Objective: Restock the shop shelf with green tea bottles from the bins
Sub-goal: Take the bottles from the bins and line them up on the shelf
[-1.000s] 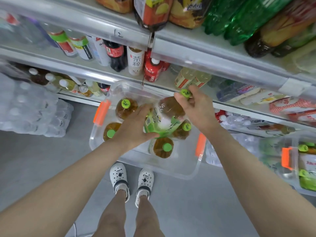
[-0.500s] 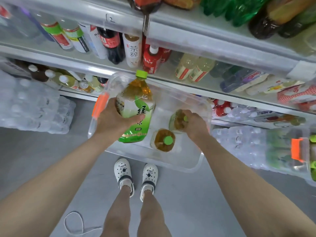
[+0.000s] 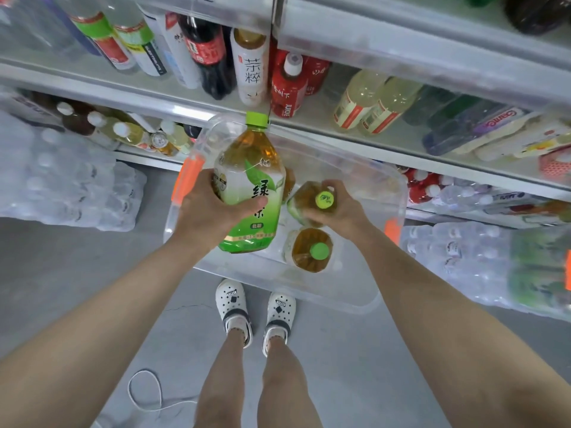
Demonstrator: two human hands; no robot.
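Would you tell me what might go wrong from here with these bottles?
The left hand holds a large green tea bottle one-handed by its body; it might slip and fall into the clear bin. The right hand grips a second bottle, tilted, near its cap; it could knock the standing bottle.

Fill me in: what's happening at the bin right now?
Someone stands over a clear bin on the floor by the drinks shelf. The left hand holds a large green tea bottle lifted above it; the right hand grips a second bottle near its cap, inside the bin. A third bottle stands upright there.
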